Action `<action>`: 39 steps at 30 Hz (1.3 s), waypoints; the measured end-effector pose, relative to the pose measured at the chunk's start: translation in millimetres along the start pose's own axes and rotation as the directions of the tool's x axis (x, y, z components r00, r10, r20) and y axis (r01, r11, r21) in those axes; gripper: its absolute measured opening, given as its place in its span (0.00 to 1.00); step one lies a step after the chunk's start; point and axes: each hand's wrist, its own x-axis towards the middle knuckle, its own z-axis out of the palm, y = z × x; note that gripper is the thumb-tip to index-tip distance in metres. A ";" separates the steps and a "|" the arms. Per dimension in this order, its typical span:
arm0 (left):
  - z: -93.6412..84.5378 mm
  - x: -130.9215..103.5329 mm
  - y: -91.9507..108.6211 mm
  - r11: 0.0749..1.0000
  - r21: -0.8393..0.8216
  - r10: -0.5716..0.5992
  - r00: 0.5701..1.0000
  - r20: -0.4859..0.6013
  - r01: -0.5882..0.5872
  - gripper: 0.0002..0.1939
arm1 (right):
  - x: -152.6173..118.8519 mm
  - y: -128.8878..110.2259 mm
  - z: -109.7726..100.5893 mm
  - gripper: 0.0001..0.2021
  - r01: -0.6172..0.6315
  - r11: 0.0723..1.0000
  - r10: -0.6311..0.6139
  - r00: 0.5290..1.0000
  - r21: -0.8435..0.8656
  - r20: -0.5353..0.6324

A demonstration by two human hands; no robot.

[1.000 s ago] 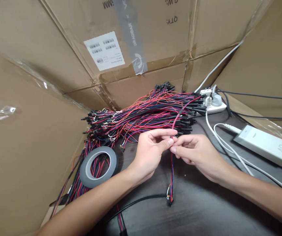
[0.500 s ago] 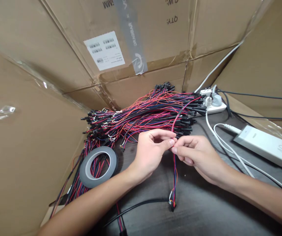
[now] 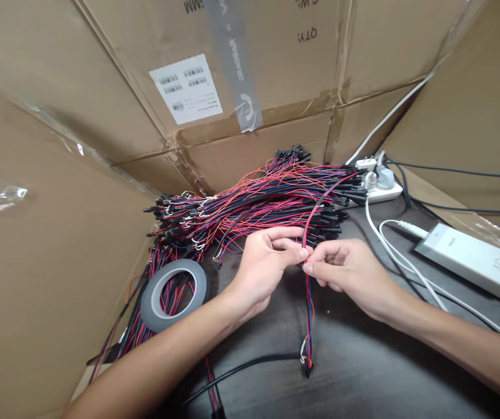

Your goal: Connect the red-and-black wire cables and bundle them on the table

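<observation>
My left hand (image 3: 271, 256) is closed in a pinch on a wire harness (image 3: 309, 297) of red, blue and black strands. Right beside it, my right hand (image 3: 341, 270) pinches the same harness, fingertips almost touching the left thumb. Above my hands the red and black wires curve up toward the pile; below, the strands hang down to a black connector (image 3: 307, 369) on the table. A black cable (image 3: 250, 362) runs left from that connector. Whether anything small sits between my fingertips is hidden.
A big pile of wire harnesses (image 3: 250, 203) lies behind my hands. A grey tape roll (image 3: 146, 302) rests at left on more wires. At right are a white power strip (image 3: 385, 192), white cords and a white power box (image 3: 477, 259). Cardboard walls (image 3: 276, 64) surround the table.
My left fingers have shifted slightly left and the wires now show in front of them. My right hand has moved a little left; both still pinch the harness.
</observation>
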 end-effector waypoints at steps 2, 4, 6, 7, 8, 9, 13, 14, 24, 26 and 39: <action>0.0 -1.5 1.3 0.998 0.052 0.037 0.999 0.015 -0.037 0.27 | 2.4 -0.4 -3.9 0.12 0.020 1.000 -0.020 0.999 0.011 -0.027; 0.4 -3.5 1.8 0.992 0.108 0.067 0.997 0.032 -0.070 0.31 | 3.8 -0.9 -6.5 0.12 0.049 0.996 -0.043 0.995 0.069 -0.087; 1.1 -5.0 1.3 0.986 0.144 0.075 0.996 0.050 -0.082 0.31 | 3.9 -1.6 -6.8 0.12 0.062 0.990 -0.047 0.992 0.124 -0.118; 1.4 -5.4 0.7 0.985 0.154 0.072 0.996 0.058 -0.080 0.31 | 3.5 -2.0 -6.2 0.12 0.063 0.988 -0.047 0.992 0.142 -0.118; 1.6 -5.5 -0.1 0.984 0.162 0.067 0.996 0.065 -0.077 0.30 | 3.0 -2.4 -5.4 0.12 0.063 0.986 -0.046 0.992 0.154 -0.115; 1.8 -5.4 -0.9 0.982 0.171 0.066 0.995 0.069 -0.077 0.29 | 2.5 -2.7 -4.4 0.12 0.060 0.985 -0.042 0.993 0.163 -0.114; 1.9 -3.7 -3.8 0.976 0.210 0.045 0.995 0.092 -0.064 0.27 | 1.7 -2.9 -3.2 0.13 0.035 0.982 -0.012 0.992 0.186 -0.123; 1.8 -3.2 -4.2 0.975 0.216 0.039 0.995 0.095 -0.059 0.27 | 1.8 -2.8 -3.6 0.14 0.022 0.980 0.002 0.993 0.200 -0.117; -2.6 3.7 -9.5 0.918 0.395 -0.031 0.989 0.143 -0.028 0.02 | 5.7 -5.9 -5.9 0.15 -0.064 0.932 0.110 0.988 0.356 -0.111; -3.6 4.0 -11.0 0.918 0.395 -0.024 0.988 0.151 -0.038 0.02 | 6.6 -7.1 -6.1 0.15 -0.066 0.929 0.115 0.986 0.363 -0.117; -0.3 1.9 -6.0 0.889 0.456 -0.054 0.982 0.180 -0.034 0.04 | 10.0 -6.0 -14.7 0.16 -0.068 0.898 0.127 0.986 0.436 -0.107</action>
